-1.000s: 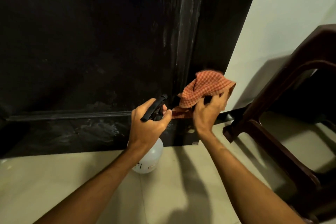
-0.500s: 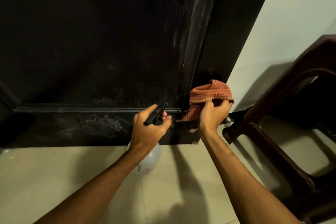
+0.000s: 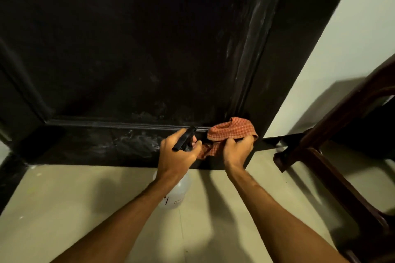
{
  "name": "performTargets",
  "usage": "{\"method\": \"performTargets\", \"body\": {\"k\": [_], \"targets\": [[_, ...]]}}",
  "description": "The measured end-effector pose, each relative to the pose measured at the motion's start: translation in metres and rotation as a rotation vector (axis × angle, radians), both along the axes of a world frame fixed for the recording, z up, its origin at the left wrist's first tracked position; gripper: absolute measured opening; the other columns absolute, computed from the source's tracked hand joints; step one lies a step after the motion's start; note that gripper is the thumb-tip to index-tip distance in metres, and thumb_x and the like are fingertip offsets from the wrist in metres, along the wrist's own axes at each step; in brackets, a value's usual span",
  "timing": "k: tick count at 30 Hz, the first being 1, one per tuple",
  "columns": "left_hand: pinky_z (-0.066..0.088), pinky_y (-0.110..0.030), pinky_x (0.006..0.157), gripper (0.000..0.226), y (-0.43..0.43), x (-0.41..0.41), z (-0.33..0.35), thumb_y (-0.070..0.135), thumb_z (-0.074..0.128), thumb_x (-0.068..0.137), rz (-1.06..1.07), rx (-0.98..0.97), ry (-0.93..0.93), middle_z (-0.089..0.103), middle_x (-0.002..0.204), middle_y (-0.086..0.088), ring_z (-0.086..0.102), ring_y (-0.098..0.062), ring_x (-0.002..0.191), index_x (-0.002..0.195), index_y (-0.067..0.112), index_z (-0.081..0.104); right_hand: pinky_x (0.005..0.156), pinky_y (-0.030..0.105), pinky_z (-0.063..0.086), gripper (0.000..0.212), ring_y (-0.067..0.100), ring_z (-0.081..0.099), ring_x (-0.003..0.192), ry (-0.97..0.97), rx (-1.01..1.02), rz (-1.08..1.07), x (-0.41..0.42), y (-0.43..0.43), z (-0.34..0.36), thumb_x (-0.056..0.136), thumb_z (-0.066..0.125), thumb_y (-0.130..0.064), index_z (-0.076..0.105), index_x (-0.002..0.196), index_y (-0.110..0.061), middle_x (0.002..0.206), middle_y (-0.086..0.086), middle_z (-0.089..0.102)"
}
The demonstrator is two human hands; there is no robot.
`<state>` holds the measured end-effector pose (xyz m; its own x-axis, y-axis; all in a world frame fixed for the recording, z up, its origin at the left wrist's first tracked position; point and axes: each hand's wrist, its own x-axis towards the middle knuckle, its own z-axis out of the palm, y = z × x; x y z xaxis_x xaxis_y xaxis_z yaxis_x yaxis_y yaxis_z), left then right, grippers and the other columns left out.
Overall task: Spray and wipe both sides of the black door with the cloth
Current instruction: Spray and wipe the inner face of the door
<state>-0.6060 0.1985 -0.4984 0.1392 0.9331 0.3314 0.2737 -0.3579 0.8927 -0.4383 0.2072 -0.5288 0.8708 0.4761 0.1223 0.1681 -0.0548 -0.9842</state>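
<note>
Right hand (image 3: 237, 149) has the orange checked cloth (image 3: 232, 131) bunched in its fingers, pressed on the black door (image 3: 128, 49) at its bottom right corner. Left hand (image 3: 178, 157) is wrapped round the spray bottle (image 3: 177, 190) top, right beside it. A dark wooden chair (image 3: 333, 134) crowds in from the right, standing on the pale tiled floor (image 3: 85, 198).

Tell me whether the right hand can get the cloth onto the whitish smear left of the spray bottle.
Probably not directly: the left hand and spray bottle sit between the right hand with its cloth and the smear.
</note>
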Motion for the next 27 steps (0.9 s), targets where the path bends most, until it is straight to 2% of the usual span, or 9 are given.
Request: {"method": "performTargets", "body": {"k": [3,6,12,15,17,19,21,23,27], "targets": [[0.051,-0.024,0.064,0.019,0.0,-0.009,-0.014,0.02,0.081,0.083,0.032,-0.038,0.024,0.063,0.062,0.01,0.064,-0.008,0.063,0.074,0.018,0.065,0.108,0.032,0.044,0.037,0.033,0.06,0.12,0.179,-0.106,-0.033,-0.009,0.001,-0.03,0.092,0.06,0.003,0.061,0.129,0.001,0.131,0.02,0.062],[0.052,-0.03,0.063,0.022,0.007,-0.013,-0.025,0.03,0.076,0.081,0.049,-0.078,0.059,0.06,0.059,0.007,0.062,-0.012,0.062,0.068,0.019,0.061,0.095,0.038,0.053,0.029,0.03,0.063,0.104,0.449,-0.114,-0.089,-0.017,0.01,-0.024,0.099,0.056,-0.009,0.064,0.127,-0.009,0.125,0.014,0.067],[0.046,-0.022,0.06,0.037,0.003,-0.029,-0.045,0.022,0.081,0.083,0.062,-0.124,0.101,0.058,0.056,0.016,0.06,-0.005,0.06,0.061,0.031,0.053,0.101,0.026,0.045,0.043,0.021,0.058,0.113,0.248,0.113,-0.021,-0.023,0.009,-0.008,0.091,0.054,0.008,0.057,0.132,-0.004,0.121,0.004,0.061],[0.053,-0.034,0.071,0.021,0.003,-0.032,-0.048,0.038,0.077,0.077,0.058,-0.196,0.134,0.062,0.066,0.014,0.064,-0.021,0.077,0.071,0.033,0.058,0.099,0.026,0.046,0.047,0.02,0.059,0.111,0.438,0.029,-0.045,-0.026,0.017,-0.05,0.089,0.062,0.006,0.058,0.135,-0.004,0.123,0.002,0.061],[0.054,-0.034,0.071,0.023,0.004,-0.033,-0.048,0.031,0.08,0.082,0.062,-0.228,0.145,0.063,0.068,0.009,0.064,-0.019,0.075,0.072,0.026,0.059,0.085,0.052,0.06,0.053,0.034,0.071,0.099,0.749,-0.018,0.081,-0.015,0.038,-0.108,0.078,0.076,-0.002,0.063,0.128,-0.012,0.123,0.018,0.07],[0.048,-0.026,0.066,0.027,0.005,-0.039,-0.051,0.025,0.079,0.086,0.103,-0.253,0.172,0.062,0.07,0.004,0.061,-0.01,0.069,0.07,0.021,0.058,0.065,0.049,0.062,0.044,0.036,0.073,0.086,0.831,-0.053,0.228,-0.02,0.051,-0.133,0.081,0.071,-0.005,0.062,0.124,-0.01,0.121,0.026,0.069],[0.041,-0.015,0.062,0.025,0.006,-0.047,-0.055,0.028,0.078,0.089,0.154,-0.297,0.2,0.061,0.075,0.003,0.057,-0.004,0.07,0.073,0.023,0.059,0.057,0.039,0.062,0.024,0.029,0.072,0.077,0.747,-0.04,0.166,-0.044,0.047,-0.089,0.089,0.064,-0.003,0.064,0.112,-0.008,0.1,0.019,0.073],[0.043,-0.012,0.062,0.022,0.007,-0.055,-0.06,0.028,0.079,0.088,0.164,-0.329,0.208,0.063,0.077,0.004,0.059,-0.002,0.07,0.075,0.022,0.062,0.075,0.045,0.064,0.022,0.027,0.072,0.087,0.506,0.006,0.03,-0.052,0.037,-0.059,0.086,0.064,-0.006,0.067,0.107,-0.008,0.1,0.011,0.074],[0.061,-0.035,0.082,0.027,0.009,-0.083,-0.064,0.051,0.08,0.076,0.195,-0.409,0.178,0.069,0.099,-0.001,0.068,-0.012,0.086,0.089,0.03,0.071,0.103,0.034,0.048,0.038,0.028,0.063,0.107,0.104,-0.069,0.084,-0.063,0.018,-0.067,0.08,0.058,0.013,0.066,0.117,0.006,0.116,0.017,0.067]]}}
